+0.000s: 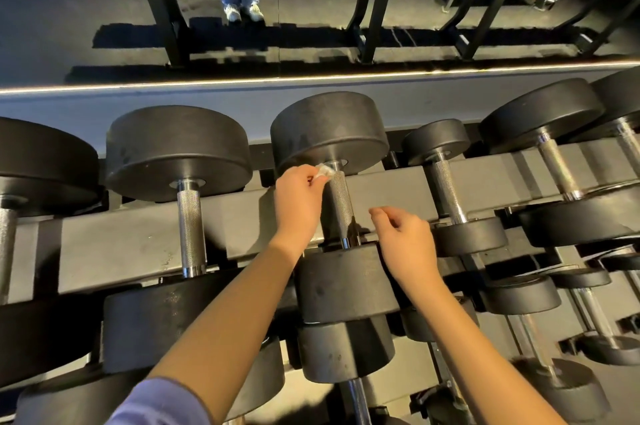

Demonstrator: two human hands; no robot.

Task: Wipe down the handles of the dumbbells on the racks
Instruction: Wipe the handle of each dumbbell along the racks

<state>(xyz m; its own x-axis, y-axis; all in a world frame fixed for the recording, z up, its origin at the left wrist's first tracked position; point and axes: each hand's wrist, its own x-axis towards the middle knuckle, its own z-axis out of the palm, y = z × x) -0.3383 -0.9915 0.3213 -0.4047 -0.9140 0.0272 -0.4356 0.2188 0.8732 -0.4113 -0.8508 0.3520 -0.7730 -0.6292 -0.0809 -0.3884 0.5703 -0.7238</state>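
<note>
Dim gym, dark rack [138,237] loaded with black dumbbells. Pinches a small white wipe [323,171] in the left hand [299,197], against the far end of the middle dumbbell's [329,130] knurled handle [341,210]. Holds the right hand [407,244] just right of that handle, fingers loosely curled, seemingly empty.

No writing, number, brand or sign can be read anywhere, neither on the black dumbbells [329,133] nor on the rack [138,237] that carries them.
</note>
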